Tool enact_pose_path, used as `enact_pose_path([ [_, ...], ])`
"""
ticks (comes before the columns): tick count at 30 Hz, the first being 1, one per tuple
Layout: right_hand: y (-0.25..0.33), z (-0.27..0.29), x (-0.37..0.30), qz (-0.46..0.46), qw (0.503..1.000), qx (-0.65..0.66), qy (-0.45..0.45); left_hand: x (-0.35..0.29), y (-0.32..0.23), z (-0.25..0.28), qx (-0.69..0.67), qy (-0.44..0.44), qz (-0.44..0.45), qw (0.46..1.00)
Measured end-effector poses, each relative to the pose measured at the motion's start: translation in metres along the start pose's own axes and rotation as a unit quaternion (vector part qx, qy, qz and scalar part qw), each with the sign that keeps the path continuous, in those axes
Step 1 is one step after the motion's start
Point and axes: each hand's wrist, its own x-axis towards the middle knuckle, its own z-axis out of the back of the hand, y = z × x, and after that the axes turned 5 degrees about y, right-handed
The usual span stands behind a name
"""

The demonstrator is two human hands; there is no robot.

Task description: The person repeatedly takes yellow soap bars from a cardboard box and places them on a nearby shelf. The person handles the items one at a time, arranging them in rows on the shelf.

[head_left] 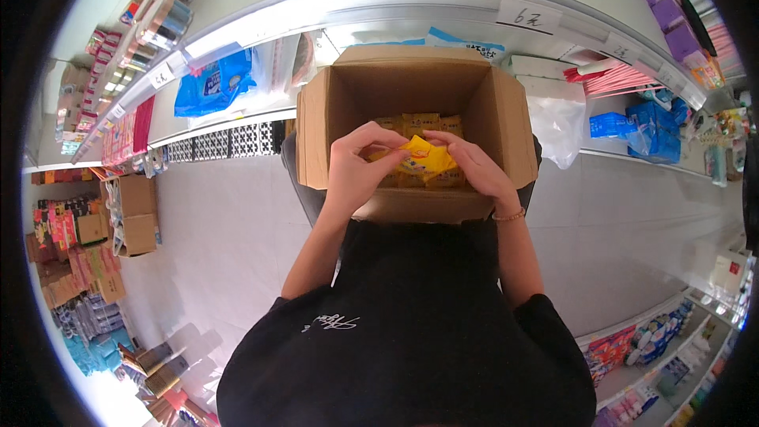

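Observation:
Between my two hands is a small yellow packet (pixel 431 160), held above an open cardboard box (pixel 512 122). My left hand (pixel 356 164) pinches the packet's left edge with thumb and fingertips. On the other side, my right hand (pixel 481 170) grips its right end, a beaded bracelet (pixel 510 215) round the wrist. More yellow packets (pixel 421 122) lie in rows at the bottom of the box, partly hidden by my hands. The box's flaps are folded outward, and it rests close in front of my body.
A white shelf edge (pixel 379 6) with price tags curves beyond the box. Blue packs (pixel 215 87) lie on the lower shelf at left, and blue packages (pixel 655 130) at right with a clear plastic bag (pixel 557 126). Cartons (pixel 138 213) stand on the floor at left.

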Motion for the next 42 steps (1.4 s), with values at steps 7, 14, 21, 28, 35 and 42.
enact_pose_path([
  [7,0.005,-0.003,0.010,-0.025,0.979,-0.181,0.093,-0.018,0.064,0.007,-0.041,-0.044,0.046,0.997],
  [14,0.017,0.028,0.073,-0.110,0.868,-0.478,0.073,-0.012,0.063,0.013,0.296,-0.087,-0.116,0.944],
  [21,-0.043,0.014,0.154,-0.206,0.752,-0.601,0.177,-0.015,0.067,0.006,0.345,-0.017,-0.060,0.937],
  [28,-0.190,0.057,0.182,-0.330,0.800,-0.476,0.155,-0.015,0.066,0.004,0.331,-0.026,-0.064,0.941],
  [35,-0.251,0.082,0.154,-0.226,0.795,-0.552,0.108,-0.019,0.073,0.004,0.348,-0.026,-0.058,0.935],
  [42,-0.220,0.021,0.136,-0.124,0.710,-0.687,0.090,-0.014,0.072,0.000,0.350,-0.011,-0.065,0.934],
])
